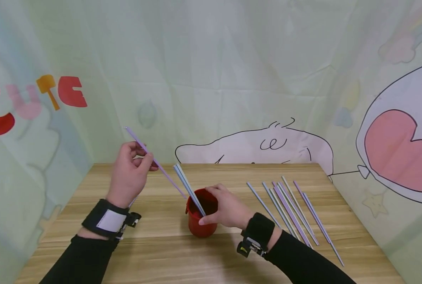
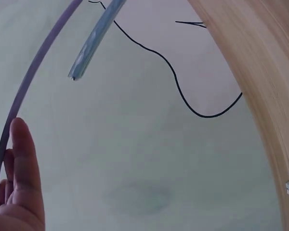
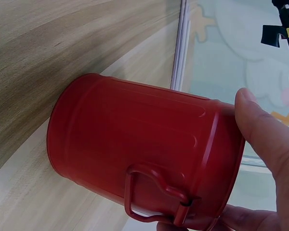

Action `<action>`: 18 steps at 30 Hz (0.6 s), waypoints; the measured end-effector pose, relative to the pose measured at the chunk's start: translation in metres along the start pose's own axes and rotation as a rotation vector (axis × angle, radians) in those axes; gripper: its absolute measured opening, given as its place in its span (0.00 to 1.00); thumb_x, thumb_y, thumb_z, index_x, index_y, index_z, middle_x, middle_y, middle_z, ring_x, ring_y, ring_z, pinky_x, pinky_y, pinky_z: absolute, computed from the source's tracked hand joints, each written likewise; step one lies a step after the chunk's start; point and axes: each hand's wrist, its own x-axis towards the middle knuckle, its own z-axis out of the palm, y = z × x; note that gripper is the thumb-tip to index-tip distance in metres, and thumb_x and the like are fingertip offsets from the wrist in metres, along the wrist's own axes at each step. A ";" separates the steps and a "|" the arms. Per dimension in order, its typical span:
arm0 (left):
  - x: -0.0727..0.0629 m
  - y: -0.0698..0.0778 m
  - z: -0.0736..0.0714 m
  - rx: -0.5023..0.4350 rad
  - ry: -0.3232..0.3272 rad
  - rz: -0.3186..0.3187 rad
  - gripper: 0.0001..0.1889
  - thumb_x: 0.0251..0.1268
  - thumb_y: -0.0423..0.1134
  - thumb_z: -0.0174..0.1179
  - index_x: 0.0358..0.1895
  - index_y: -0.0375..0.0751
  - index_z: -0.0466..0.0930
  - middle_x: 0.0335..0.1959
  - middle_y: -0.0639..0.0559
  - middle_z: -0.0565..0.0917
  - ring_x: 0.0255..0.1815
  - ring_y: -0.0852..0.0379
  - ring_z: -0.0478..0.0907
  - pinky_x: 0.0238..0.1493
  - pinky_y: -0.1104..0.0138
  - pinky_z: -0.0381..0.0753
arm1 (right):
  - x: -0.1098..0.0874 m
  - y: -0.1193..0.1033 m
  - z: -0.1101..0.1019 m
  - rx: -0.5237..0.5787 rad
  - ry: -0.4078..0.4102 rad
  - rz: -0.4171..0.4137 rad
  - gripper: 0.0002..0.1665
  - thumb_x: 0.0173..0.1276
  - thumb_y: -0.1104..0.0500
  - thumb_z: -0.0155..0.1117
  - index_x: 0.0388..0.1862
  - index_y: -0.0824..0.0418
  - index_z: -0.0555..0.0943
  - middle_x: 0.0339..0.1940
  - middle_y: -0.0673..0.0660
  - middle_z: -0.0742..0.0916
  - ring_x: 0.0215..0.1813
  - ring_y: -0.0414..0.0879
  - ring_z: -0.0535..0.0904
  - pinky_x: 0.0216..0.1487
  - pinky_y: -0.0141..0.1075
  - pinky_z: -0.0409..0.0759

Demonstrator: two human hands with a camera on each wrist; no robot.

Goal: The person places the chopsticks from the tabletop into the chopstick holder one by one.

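My left hand (image 1: 130,173) pinches a thin purple straw (image 1: 168,176) between thumb and fingers, raised above the left side of the table. The straw slants down, its lower end close to the rim of a small red metal bucket (image 1: 197,228). My right hand (image 1: 230,207) grips the bucket at its rim, thumb on the near side and fingers on the far side. A few light blue straws (image 1: 186,182) lean inside it, tilted to the left. On the bucket's side, a wire handle loop (image 3: 129,192) shows in the right wrist view.
To the right, several blue, purple and whitish straws (image 1: 292,209) lie spread on the wooden table (image 1: 161,256). More straws (image 3: 179,48) lie on the left side, mostly hidden behind the left wrist in the head view. A printed cloth backdrop (image 1: 211,79) surrounds the table.
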 end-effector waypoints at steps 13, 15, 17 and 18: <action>-0.007 -0.016 0.027 0.060 -0.098 -0.034 0.15 0.80 0.35 0.50 0.59 0.28 0.64 0.44 0.35 0.79 0.34 0.57 0.85 0.39 0.74 0.87 | 0.000 0.000 -0.001 -0.015 0.000 0.005 0.54 0.52 0.42 0.83 0.76 0.54 0.69 0.67 0.53 0.76 0.64 0.49 0.76 0.63 0.47 0.82; -0.009 -0.019 0.030 0.072 -0.117 -0.049 0.15 0.80 0.36 0.50 0.59 0.28 0.65 0.45 0.35 0.80 0.36 0.52 0.86 0.40 0.71 0.88 | 0.000 0.000 0.000 -0.012 0.001 0.000 0.54 0.52 0.43 0.83 0.75 0.55 0.70 0.67 0.54 0.77 0.63 0.49 0.76 0.63 0.47 0.82; -0.011 -0.022 0.033 0.094 -0.138 -0.067 0.15 0.80 0.36 0.51 0.59 0.28 0.65 0.45 0.36 0.80 0.38 0.49 0.86 0.41 0.68 0.89 | 0.000 -0.001 0.000 -0.010 0.002 0.000 0.53 0.52 0.43 0.83 0.75 0.55 0.70 0.67 0.53 0.77 0.63 0.49 0.76 0.63 0.47 0.82; -0.012 -0.023 0.034 0.103 -0.147 -0.071 0.15 0.80 0.36 0.51 0.59 0.28 0.66 0.46 0.36 0.80 0.39 0.47 0.86 0.41 0.66 0.89 | 0.000 -0.001 0.000 -0.009 0.002 -0.001 0.53 0.52 0.43 0.83 0.75 0.55 0.70 0.66 0.53 0.77 0.63 0.49 0.76 0.63 0.47 0.82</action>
